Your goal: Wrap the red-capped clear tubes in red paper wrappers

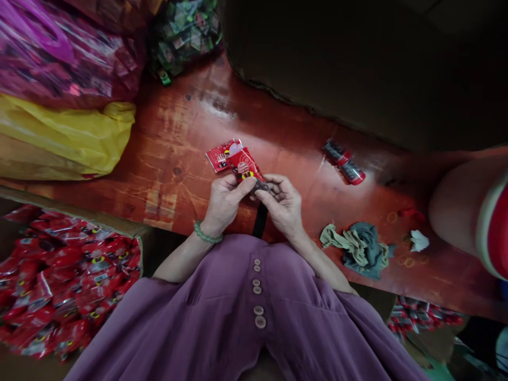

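Note:
My left hand [227, 201], with a green bead bracelet [208, 233] at its wrist, pinches a small red printed packet [246, 163] near its lower end. Thumb and fingers of my right hand [284, 204] close on the same end, where something dark [261, 185] shows; I cannot make out what it is. Another flat red packet [218, 157] lies just beyond on the table, partly behind the held one. Off to the right lies a dark bottle-shaped piece [344, 162] with red bands, apart from both hands.
A carton [130, 228] of red packets stands lower left. Pink [87, 63] and yellow [99, 140] bags lie upper left, beside a bag of green pieces [186, 37]. Crumpled cloths [365, 246], rubber bands [407, 260] and a pale bucket [456, 206] occupy the table's [293, 143] right side.

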The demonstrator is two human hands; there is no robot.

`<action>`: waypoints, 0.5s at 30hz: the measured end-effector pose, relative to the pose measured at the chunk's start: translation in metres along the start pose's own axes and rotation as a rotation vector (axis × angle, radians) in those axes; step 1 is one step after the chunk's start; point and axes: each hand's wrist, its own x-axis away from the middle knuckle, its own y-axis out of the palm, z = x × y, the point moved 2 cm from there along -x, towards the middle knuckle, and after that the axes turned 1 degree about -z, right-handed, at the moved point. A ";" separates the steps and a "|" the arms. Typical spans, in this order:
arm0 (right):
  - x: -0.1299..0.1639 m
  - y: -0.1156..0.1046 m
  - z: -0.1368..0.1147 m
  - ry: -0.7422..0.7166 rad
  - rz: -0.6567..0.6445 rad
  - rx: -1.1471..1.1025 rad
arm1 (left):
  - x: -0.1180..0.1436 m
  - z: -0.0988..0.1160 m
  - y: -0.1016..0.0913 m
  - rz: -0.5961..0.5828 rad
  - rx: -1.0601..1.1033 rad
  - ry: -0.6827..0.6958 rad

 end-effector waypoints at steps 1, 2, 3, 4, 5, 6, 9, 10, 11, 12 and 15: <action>-0.001 0.000 -0.001 -0.002 0.008 -0.012 | 0.001 -0.003 0.000 -0.012 -0.003 -0.008; -0.001 -0.001 -0.001 -0.006 0.012 -0.021 | 0.003 -0.005 0.000 -0.017 0.001 -0.016; -0.002 -0.002 -0.001 -0.010 0.009 -0.029 | 0.005 -0.006 0.000 -0.014 0.010 -0.025; -0.003 -0.003 0.000 -0.011 -0.001 -0.037 | 0.007 -0.007 0.001 -0.011 0.023 -0.037; -0.004 -0.003 0.002 -0.006 -0.019 -0.040 | 0.009 -0.007 0.001 -0.011 0.039 -0.056; -0.005 -0.004 0.004 0.003 -0.041 -0.036 | 0.011 -0.006 0.002 -0.017 0.054 -0.077; -0.006 -0.002 0.012 0.023 -0.103 0.017 | 0.019 -0.002 0.005 -0.054 0.086 -0.135; -0.006 0.000 0.014 0.013 -0.116 0.040 | 0.022 0.000 0.005 -0.060 0.087 -0.142; -0.005 0.002 0.014 -0.011 -0.126 0.062 | 0.026 0.003 0.005 -0.059 0.086 -0.142; -0.005 0.005 0.014 -0.045 -0.141 0.085 | 0.031 0.005 0.002 -0.054 0.086 -0.136; -0.006 0.014 0.005 -0.191 -0.350 0.201 | 0.054 0.018 -0.019 -0.021 -0.009 -0.083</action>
